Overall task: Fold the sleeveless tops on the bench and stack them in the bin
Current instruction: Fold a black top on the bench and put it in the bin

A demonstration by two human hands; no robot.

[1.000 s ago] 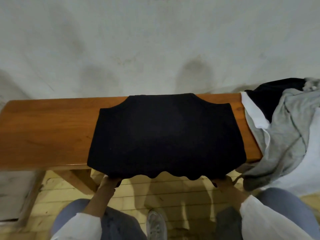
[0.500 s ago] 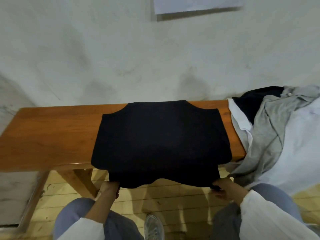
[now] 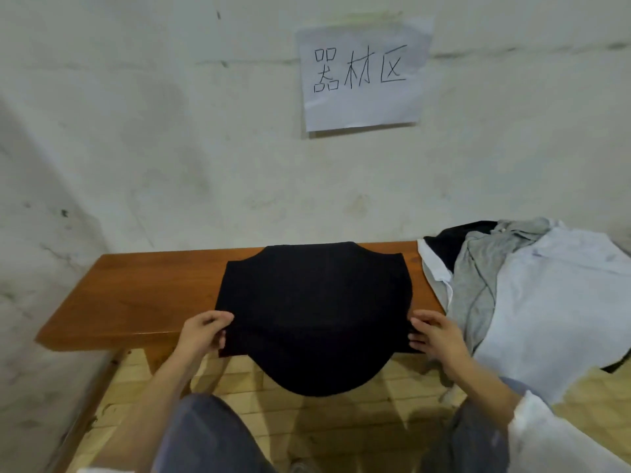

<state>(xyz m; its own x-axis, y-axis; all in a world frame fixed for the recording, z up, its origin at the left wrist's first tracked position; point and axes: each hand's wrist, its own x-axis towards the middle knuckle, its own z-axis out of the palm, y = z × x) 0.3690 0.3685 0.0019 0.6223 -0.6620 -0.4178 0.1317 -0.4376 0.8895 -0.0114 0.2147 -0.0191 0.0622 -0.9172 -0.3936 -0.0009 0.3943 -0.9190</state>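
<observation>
- Wall [image 3: 170, 148]: pale, stained plaster filling the upper part of the view, directly behind the bench.
- Bench [image 3: 136, 295]: brown wood, running left to right along the wall. Its left part is bare.
- Heap of garments [image 3: 546, 302]: white, grey and black pieces lying loose and unfolded over the right end of the bench and spilling off it. No single piece can be made out as a sleeveless top. Judged as work left to do.
- Black top [image 3: 314, 302]: the task's thing in hand, spread flat across the middle of the bench, just beside the heap. Its armhole curves lie toward the wall. Its near part hangs off the front edge in a rounded sag. The fold appears under way but not finished.
- Paper sign [image 3: 363, 73]: a white sheet fixed to the wall above the bench, handwritten "器材区" (equipment area). No brand or label can be read on any garment.
- Left hand [image 3: 203, 332]: pinches the left side edge of the top at the bench front, thumb over the cloth.
- Right hand [image 3: 435, 336]: grips the right side edge likewise, fingers curled onto the cloth.
- Bin: not in view, so what has been stacked cannot be told. Placing this top comes after the fold.
</observation>
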